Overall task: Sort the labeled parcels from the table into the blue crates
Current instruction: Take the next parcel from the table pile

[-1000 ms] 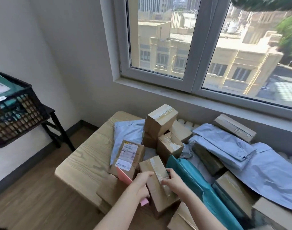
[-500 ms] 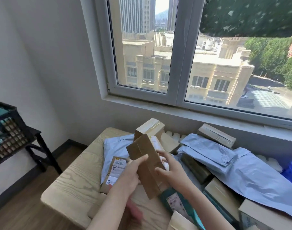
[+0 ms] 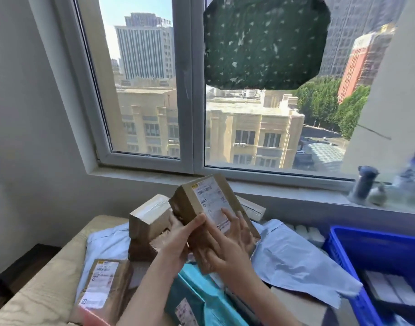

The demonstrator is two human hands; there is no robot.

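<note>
A brown cardboard parcel point(image 3: 201, 203) with a white shipping label facing me is held up above the pile, tilted. My left hand point(image 3: 180, 238) grips its lower left edge, thumb on the front. My right hand point(image 3: 227, 245) supports it from the lower right, with a finger resting on the label. A blue crate point(image 3: 343, 245) stands at the right with flat parcels inside. More parcels lie on the wooden table point(image 3: 37, 295): a labeled brown box point(image 3: 102, 288), a teal mailer point(image 3: 197, 300), a taped carton point(image 3: 150, 215) and pale blue mailers point(image 3: 293, 264).
The window sill point(image 3: 284, 184) runs right behind the pile, with a dark bottle point(image 3: 364, 184) and blurred small items on it at the right. A white wall stands to the left, and dark floor shows beside the table's left edge.
Both hands lifted the brown parcel off the pile and turned it so its label faces me. The view swung up and right, bringing the blue crate in and the black crate out.
</note>
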